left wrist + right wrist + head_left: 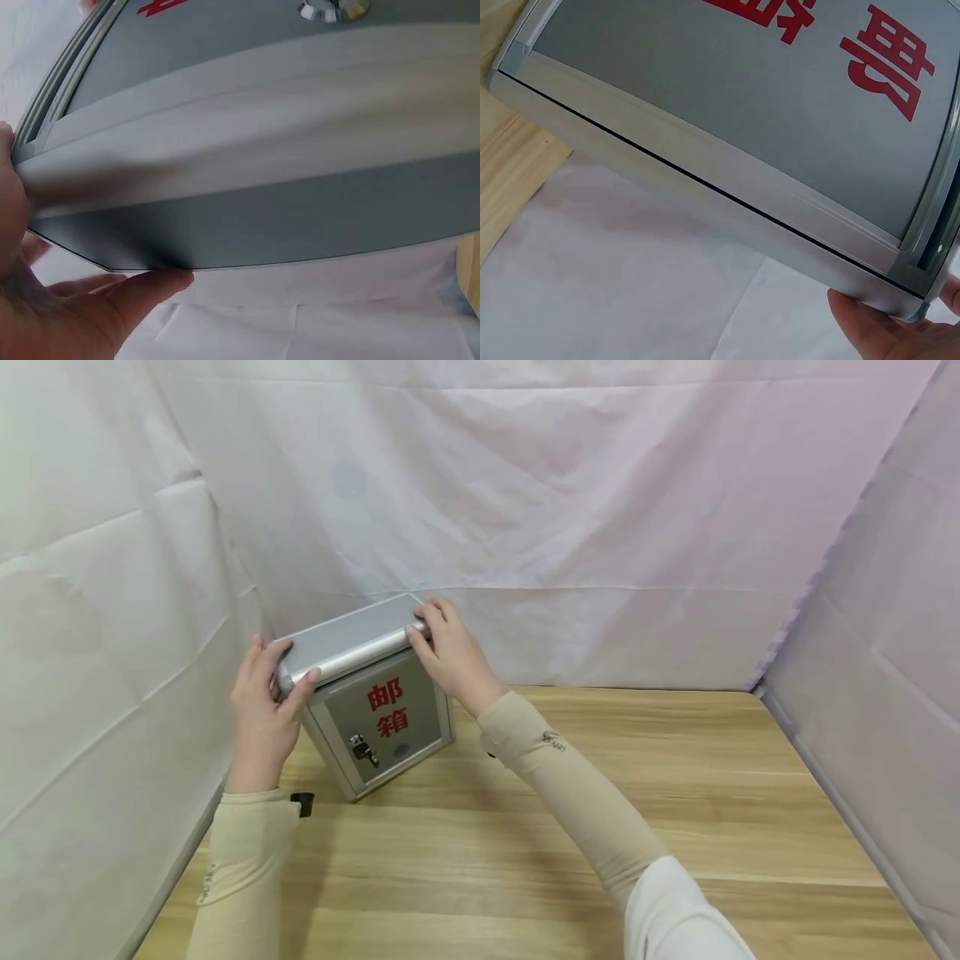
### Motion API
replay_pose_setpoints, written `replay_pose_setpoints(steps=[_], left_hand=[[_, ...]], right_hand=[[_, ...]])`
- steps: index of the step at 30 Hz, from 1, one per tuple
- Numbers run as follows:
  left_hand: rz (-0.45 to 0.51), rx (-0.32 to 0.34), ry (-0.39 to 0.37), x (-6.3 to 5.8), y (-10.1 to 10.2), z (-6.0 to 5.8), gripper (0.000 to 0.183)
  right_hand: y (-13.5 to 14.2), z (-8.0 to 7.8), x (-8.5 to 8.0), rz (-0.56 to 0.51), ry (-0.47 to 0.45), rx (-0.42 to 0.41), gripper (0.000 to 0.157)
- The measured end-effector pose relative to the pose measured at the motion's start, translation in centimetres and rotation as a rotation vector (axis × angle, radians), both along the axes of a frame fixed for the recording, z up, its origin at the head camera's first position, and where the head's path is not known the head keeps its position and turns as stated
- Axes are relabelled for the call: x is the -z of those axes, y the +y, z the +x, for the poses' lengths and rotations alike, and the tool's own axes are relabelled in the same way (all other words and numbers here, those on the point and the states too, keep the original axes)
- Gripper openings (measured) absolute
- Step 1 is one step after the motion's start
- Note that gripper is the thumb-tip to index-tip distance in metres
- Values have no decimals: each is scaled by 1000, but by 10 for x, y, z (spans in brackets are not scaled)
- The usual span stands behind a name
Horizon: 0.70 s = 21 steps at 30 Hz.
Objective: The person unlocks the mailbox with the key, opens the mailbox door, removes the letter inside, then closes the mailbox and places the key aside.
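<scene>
Grip at the left belongs to the left hand (266,718), curled round the left end of the top (348,635) of a grey metal box (341,714), thumb on its front edge and fingers over the end. A beige sleeve (251,860) covers that forearm, with a small black piece (303,804) at the cuff. The box is upright or slightly tilted over the left part of the wood-grain surface (600,827); whether its whole base rests there, I cannot tell. Its front is angled rightward, so the keys (365,752) hanging at the lower left of the panel and the red characters (392,725) beside them are in the person's view. At the box's right end, the right hand (457,656) has a narrow grip on the top's corner, thumb in front and fingers above. Holding opposite ends probably balances the load and stops the box twisting; the overhanging edge seems to give the thumbs a natural purchase. Behind, white cloth (540,527) hangs as a backdrop.
</scene>
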<state>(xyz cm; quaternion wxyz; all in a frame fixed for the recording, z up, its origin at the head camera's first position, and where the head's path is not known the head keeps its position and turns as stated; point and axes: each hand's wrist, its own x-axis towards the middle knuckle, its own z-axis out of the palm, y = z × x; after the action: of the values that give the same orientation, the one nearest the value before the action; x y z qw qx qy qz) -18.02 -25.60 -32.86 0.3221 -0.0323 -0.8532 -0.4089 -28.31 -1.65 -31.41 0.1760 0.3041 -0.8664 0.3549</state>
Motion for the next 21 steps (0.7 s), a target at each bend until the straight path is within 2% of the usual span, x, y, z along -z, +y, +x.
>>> replay_pose_setpoints(steps=[4,8,15,21], left_hand=[[-43,-10,-48,1,6,-2,61],[-96,24,-75,-1,13,-7,70],[-64,102,-160,3,28,-17,81],[-63,193,-128,9,40,-24,78]], right_hand=[[7,6,3,1,35,46,44],[18,13,3,-19,58,94,42],[41,22,0,-78,124,180,32],[63,27,2,-118,191,214,25]])
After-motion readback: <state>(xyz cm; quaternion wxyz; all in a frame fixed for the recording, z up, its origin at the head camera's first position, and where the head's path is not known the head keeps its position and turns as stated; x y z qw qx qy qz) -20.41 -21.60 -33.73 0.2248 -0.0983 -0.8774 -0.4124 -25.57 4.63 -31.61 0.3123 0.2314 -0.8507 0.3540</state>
